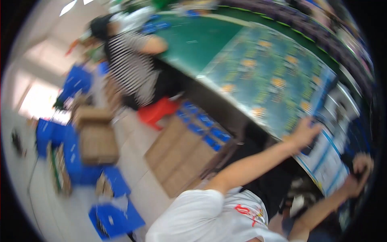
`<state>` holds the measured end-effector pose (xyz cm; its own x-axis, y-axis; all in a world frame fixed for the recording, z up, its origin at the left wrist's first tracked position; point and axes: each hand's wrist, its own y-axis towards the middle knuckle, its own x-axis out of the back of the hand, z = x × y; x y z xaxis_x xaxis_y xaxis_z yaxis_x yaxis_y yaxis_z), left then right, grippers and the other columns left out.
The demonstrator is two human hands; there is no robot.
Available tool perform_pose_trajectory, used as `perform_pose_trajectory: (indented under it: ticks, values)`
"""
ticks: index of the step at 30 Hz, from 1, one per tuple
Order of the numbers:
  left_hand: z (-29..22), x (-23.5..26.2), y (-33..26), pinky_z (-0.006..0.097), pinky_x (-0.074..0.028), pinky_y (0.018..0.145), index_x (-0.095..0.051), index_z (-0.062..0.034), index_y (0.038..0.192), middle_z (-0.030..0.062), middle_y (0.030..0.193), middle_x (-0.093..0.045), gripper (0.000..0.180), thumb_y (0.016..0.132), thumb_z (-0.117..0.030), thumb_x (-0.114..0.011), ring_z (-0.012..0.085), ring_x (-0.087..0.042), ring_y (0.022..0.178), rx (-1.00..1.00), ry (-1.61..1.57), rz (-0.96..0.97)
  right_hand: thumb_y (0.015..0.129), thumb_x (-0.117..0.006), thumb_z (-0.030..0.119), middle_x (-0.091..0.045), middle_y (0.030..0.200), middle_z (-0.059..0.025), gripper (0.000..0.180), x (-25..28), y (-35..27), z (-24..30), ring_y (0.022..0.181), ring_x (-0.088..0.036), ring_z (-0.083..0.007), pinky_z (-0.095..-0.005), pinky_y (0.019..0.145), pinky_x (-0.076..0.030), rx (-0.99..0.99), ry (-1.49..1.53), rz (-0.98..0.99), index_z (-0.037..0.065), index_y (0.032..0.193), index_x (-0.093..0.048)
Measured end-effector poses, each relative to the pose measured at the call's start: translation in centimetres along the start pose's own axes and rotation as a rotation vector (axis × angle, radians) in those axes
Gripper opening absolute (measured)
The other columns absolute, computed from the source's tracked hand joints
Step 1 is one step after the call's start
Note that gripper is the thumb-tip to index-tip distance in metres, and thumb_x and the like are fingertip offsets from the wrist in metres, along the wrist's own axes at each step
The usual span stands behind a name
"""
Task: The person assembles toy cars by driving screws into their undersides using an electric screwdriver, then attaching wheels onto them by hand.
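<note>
both hands (306,134) flank a blue-striped white surface (325,163)

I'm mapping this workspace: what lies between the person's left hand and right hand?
In the head view, a white sheet with blue stripes lies between the left hand and right hand.
</note>
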<state>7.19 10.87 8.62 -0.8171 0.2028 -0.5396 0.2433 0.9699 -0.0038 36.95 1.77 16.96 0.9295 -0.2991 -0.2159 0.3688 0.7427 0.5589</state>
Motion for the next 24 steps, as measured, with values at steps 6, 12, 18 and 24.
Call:
perform_pose_trajectory:
  ticks: [6,12,18,24]
  values:
    - [-2.0,3.3,-0.7,0.032,-0.058,0.067,-0.056,-0.0055,0.115,0.0066,0.093,-0.069,0.03,0.091,-0.018,-0.069,0.0167,-0.068,0.074,0.243,-0.157,0.077,0.094,-0.05,0.018,-0.042,0.069,-0.0046,0.017,-16.1,4.3,0.2,0.055,-0.044,-0.0154,-0.0314,0.052,-0.038,0.233,0.079,0.199,0.003,0.086,-0.049]
    - [-2.2,1.1,-0.5,0.039,-0.062,0.075,-0.059,-0.0001,0.114,0.0167,0.104,-0.07,0.026,0.09,-0.008,-0.066,0.0255,-0.073,0.085,0.291,-0.165,0.168,0.086,-0.071,0.005,-0.06,0.064,-0.0061,0.014,-16.7,6.4,-0.2,0.051,-0.059,-0.013,-0.0264,0.053,-0.049,0.176,0.139,0.037,0.0,0.089,-0.058]
    - [-2.1,1.0,-0.5,0.037,-0.062,0.073,-0.061,0.0012,0.11,0.0177,0.103,-0.07,0.022,0.089,-0.006,-0.066,0.0235,-0.072,0.08,0.257,-0.09,0.126,0.084,-0.075,0.006,-0.061,0.062,-0.003,0.012,-19.0,6.5,-1.7,0.048,-0.056,-0.0076,-0.0206,0.047,-0.044,0.181,0.098,0.022,0.001,0.081,-0.064]
    - [-2.6,0.8,-0.4,0.031,-0.059,0.069,-0.062,0.002,0.112,0.0134,0.101,-0.07,0.025,0.088,-0.003,-0.065,0.0187,-0.07,0.077,0.263,-0.066,0.106,0.084,-0.074,0.009,-0.06,0.058,-0.0029,0.015,-20.6,7.3,-2.1,0.046,-0.056,-0.0088,-0.0212,0.046,-0.044,0.178,-0.179,0.104,0.002,0.08,-0.062]
